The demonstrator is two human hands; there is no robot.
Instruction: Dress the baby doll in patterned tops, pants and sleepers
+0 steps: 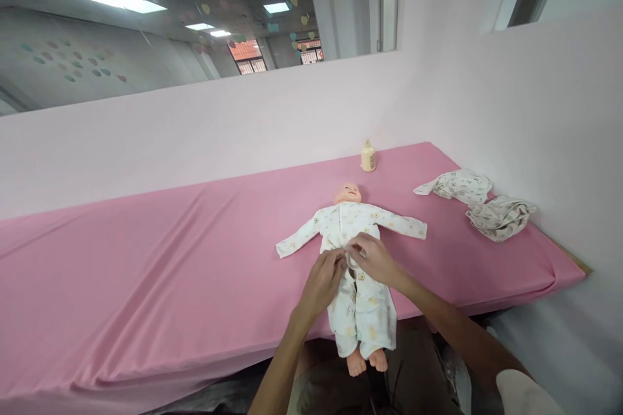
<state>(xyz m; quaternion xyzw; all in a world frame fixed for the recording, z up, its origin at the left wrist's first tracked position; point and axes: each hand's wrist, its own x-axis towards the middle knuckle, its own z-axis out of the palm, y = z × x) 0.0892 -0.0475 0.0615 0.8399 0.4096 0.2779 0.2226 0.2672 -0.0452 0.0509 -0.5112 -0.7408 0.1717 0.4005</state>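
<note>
A baby doll (348,193) lies on its back on a pink-covered table, its head toward the wall and its feet past the front edge. It wears a white printed top (341,217) with the sleeves spread wide, and matching trousers (372,311). My left hand (324,277) is closed in a pinch at the trousers' waist. Opposite it, my right hand (374,258) pinches there too, the fingertips of both hands almost meeting. A thin white waist string (351,263) loops just below the fingers. The fingers partly hide its ends.
A cream pump bottle (368,158) stands near the wall beyond the doll's head. Two crumpled printed cloths (460,185) (501,216) lie at the right. The pink sheet (160,279) has folds on the left. A mirror or window (160,19) spans the wall behind.
</note>
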